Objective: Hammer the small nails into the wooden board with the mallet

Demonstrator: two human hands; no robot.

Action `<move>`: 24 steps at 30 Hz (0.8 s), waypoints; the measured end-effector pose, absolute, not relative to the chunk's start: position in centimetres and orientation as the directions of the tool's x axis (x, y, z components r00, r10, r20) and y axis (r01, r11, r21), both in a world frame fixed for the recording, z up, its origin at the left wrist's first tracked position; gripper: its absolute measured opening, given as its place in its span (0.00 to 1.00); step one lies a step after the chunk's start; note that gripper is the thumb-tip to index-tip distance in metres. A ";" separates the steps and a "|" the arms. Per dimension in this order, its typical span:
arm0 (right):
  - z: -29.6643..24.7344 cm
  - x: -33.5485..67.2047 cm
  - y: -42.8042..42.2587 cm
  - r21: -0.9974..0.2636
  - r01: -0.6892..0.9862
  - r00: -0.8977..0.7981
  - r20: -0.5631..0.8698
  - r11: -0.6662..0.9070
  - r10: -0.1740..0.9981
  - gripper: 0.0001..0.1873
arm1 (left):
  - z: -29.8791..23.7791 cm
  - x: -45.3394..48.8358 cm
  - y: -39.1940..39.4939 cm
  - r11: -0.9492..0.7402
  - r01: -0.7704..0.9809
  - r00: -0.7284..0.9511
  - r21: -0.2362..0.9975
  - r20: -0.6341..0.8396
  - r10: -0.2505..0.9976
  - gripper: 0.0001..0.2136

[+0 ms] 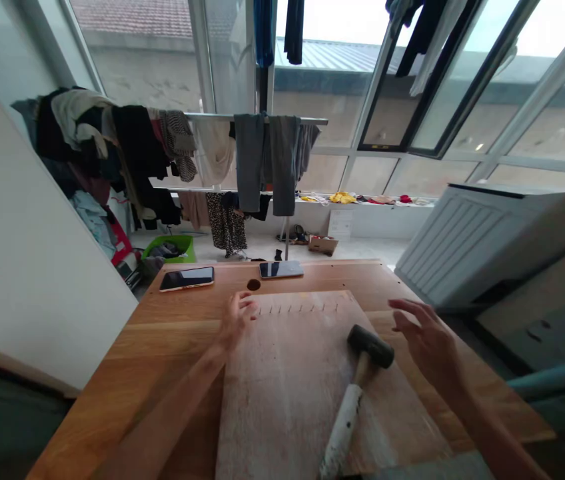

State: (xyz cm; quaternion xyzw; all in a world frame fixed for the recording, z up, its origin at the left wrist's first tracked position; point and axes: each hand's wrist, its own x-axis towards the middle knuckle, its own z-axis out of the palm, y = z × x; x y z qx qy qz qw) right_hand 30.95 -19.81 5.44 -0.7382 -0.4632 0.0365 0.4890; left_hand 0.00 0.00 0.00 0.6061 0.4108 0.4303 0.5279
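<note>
A pale wooden board (287, 373) lies on the table, with a row of several thin nails (301, 309) standing up along its far end. My left hand (236, 321) is at the board's far left corner, beside the leftmost nail. Its fingers are loosely bent and slightly apart, and I see nothing held in them. A mallet with a black head (370, 345) and a worn white-wrapped handle (342, 427) lies on the right part of the board. To the right of the mallet, my right hand (427, 340) hovers open, fingers apart, holding nothing.
Two phones, a left one (187, 279) and a right one (281, 269), lie near the far edge of the wooden table (172, 333), close to a round hole (253, 285). Beyond are a clothes rack (282, 121) and a green basket (187, 248). A white ribbed cabinet (457, 240) stands at right.
</note>
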 end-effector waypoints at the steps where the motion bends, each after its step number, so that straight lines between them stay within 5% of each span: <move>1: 5.5 30.8 -17.6 -0.784 0.615 0.550 0.352 -0.082 0.758 0.26 | 0.0 0.8 0.4 -0.028 -0.021 0.262 0.999 0.032 0.965 0.17; 6: 4.5 30.8 -8.6 -0.898 0.411 0.470 0.059 -0.159 0.881 0.22 | -0.2 3.1 0.5 0.061 -0.117 0.152 0.991 -0.043 0.987 0.14; 13: 2.8 31.5 -6.0 -0.884 0.239 0.371 -0.299 -0.401 0.879 0.19 | -1.3 3.0 0.3 0.012 -0.064 0.166 0.998 -0.001 0.986 0.12; 20: 4.3 32.9 -6.3 -0.857 0.339 0.251 -0.316 -0.389 0.915 0.19 | 0.6 2.7 0.9 -0.040 -0.122 0.206 0.992 0.065 0.976 0.13; 24: 4.4 33.0 -5.7 -0.778 0.531 0.228 -0.252 -0.337 0.940 0.19 | 1.3 2.4 0.8 -0.201 0.153 0.447 0.968 0.114 0.887 0.13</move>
